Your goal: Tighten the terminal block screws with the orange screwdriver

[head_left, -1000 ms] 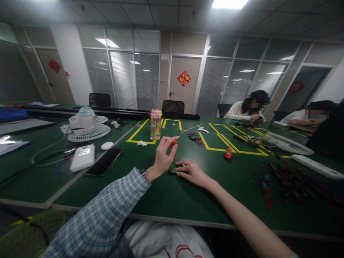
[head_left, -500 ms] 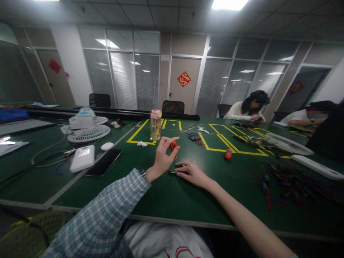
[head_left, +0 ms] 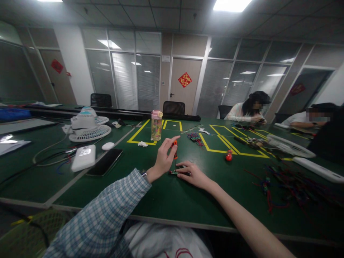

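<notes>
My left hand (head_left: 164,155) grips the orange and black handle of a screwdriver (head_left: 175,154) between thumb and fingers. The screwdriver stands nearly upright, its thin shaft pointing down at a small green circuit board (head_left: 173,172) on the table. Whether the tip sits in a screw is too small to tell. My right hand (head_left: 194,174) lies low on the table with thumb and fingertips closed on the board's right side, partly covering it.
On the green table (head_left: 150,200), a pink-lidded bottle (head_left: 156,125) and crumpled tissue (head_left: 142,144) stand beyond my hands. Left are a phone (head_left: 105,162), a white power bank (head_left: 84,158) and a fan (head_left: 87,127). Right lie a red object (head_left: 229,155) and tangled wires (head_left: 295,184). Two people sit far right.
My left thumb and fingers have shifted slightly around the screwdriver handle, which now looks more upright. My right hand stays on the board. The whole view has moved a little.
</notes>
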Demonstrator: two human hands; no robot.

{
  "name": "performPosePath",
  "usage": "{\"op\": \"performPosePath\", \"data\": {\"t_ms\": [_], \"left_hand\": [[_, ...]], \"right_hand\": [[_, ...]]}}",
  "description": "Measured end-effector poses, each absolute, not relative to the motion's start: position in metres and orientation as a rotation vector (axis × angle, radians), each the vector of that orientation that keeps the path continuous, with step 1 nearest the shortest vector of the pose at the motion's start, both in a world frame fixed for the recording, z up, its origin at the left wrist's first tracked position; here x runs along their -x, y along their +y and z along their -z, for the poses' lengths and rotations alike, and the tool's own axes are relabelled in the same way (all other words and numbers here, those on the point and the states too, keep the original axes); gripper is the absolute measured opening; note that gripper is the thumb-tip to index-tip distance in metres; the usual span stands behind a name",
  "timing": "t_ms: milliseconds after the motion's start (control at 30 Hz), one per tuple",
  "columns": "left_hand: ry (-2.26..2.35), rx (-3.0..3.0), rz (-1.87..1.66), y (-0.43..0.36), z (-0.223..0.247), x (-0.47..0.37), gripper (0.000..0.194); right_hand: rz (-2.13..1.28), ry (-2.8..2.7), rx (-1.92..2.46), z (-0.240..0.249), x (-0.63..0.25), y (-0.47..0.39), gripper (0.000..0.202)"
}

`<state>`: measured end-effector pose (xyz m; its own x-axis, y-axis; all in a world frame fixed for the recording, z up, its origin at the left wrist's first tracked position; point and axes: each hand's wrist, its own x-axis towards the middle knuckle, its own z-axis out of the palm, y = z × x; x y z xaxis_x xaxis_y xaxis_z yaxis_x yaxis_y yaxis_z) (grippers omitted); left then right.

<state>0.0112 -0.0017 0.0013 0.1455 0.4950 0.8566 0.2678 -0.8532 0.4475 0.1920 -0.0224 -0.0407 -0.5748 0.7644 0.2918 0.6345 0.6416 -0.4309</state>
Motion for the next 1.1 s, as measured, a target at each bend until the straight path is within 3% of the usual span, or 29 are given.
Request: {"op": "performPosePath", "data": {"t_ms": [133,333,533,800,1100], "left_hand": [[0.688,-2.191,-1.744,-0.0017,-0.0004,-0.0113,0.036],[0.771,-2.241,-1.793,-0.0010,-0.0020,-0.0119,0.027],[0.700,-2.257,-1.750,-0.0025,-0.0034,-0.0106,0.036],[0.775,-2.249,-1.868,-0.0012,-0.0017,-0.0114,0.025],[0.713,-2.230,-1.844,-0.0024,-0.0052,-0.0107,0.028]], "right_hand": [[-0.384,-2.406,1.092,0.0409,-0.1917,-0.0221,0.029],[-0.376,-2.401,1.096,0.0437,-0.1921,-0.0203,0.029],[-0.374,-2.403,1.101,0.0425,-0.1914,-0.0210,0.029],[-0.386,-2.404,1.089,0.0446,-0.1927,-0.0201,0.028],[-0.396,-2.405,1.095,0.0416,-0.1929,-0.0214,0.029]]}}
